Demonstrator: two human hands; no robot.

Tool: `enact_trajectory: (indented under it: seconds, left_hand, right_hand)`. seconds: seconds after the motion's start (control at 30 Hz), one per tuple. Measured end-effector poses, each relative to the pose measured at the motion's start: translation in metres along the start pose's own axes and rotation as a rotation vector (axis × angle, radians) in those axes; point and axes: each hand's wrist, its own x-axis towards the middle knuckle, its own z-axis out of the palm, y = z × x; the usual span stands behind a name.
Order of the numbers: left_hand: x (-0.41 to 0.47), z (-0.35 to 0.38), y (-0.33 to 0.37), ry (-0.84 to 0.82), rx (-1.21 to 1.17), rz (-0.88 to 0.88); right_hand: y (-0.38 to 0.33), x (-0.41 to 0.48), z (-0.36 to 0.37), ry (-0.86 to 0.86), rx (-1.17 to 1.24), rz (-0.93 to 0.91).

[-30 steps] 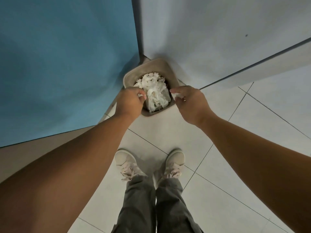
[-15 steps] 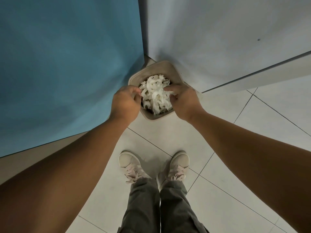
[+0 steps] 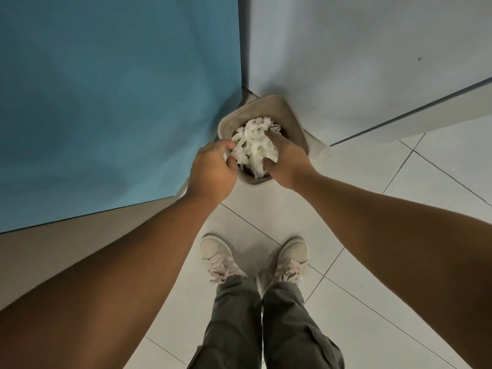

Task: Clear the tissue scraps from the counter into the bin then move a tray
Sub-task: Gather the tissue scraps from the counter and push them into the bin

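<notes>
A small beige square bin [image 3: 286,113] stands on the floor in the corner where a blue wall meets a white one. A heap of white tissue scraps [image 3: 254,145] fills it above the rim. My left hand [image 3: 213,169] is at the bin's left edge, fingers curled against the heap. My right hand [image 3: 286,161] lies on the heap's right side with fingers spread, pressing on the tissue. No tray or counter is in view.
The blue wall [image 3: 111,102] is on the left and the white wall [image 3: 359,54] at the back right. Pale floor tiles [image 3: 399,182] spread to the right. My two feet in light sneakers [image 3: 218,257] stand just behind the bin.
Both hands have closed in from the bin's sides onto the tissue heap. The right hand now rests flat on top of it and the heap looks more bunched.
</notes>
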Motion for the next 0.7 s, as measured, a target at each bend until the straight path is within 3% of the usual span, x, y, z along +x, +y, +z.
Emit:
enact_trajectory:
  seconds: [0.2, 0.7]
  left_hand:
    - [-0.024, -0.064, 0.08, 0.071, 0.006, 0.048]
    - [-0.122, -0.312, 0.328, 0.383, -0.07, 0.332]
  right_hand:
    - [-0.037, -0.068, -0.065, 0.117, -0.08, -0.101]
    - [-0.239, -0.262, -0.312, 0.518, 0.043, -0.506]
